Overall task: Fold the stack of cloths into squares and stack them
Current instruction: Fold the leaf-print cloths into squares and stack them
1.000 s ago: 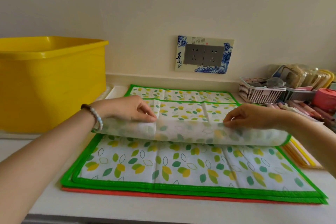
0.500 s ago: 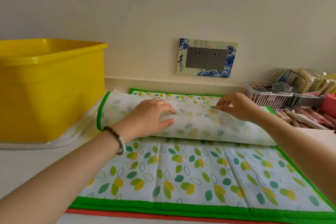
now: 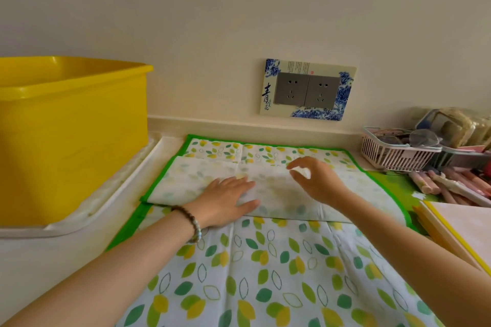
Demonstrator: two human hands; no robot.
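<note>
A white desk runs along a plain cream wall. In the middle of the desk lies a stack of big cloths with green and yellow leaves and a bright green edge. A folded leaf cloth lies across the far half of the stack, pale side up, its fold line on the near side.

The left hand lies flat on the folded leaf cloth with its fingers straight, pressing down. A bead bracelet is on that wrist. The right hand is over the same cloth, just at 3 o'clock from the left hand. Its fingers are spread and a little bent, and it holds nothing. I cannot tell if it touches the cloth.

At 9 o'clock from the cloths a big yellow plastic tub stands on a white tray. At 12 o'clock a grey wall socket in a blue flower frame is on the wall. At 2 o'clock sits a small white plastic basket, with pink rolled things just beside it.
</note>
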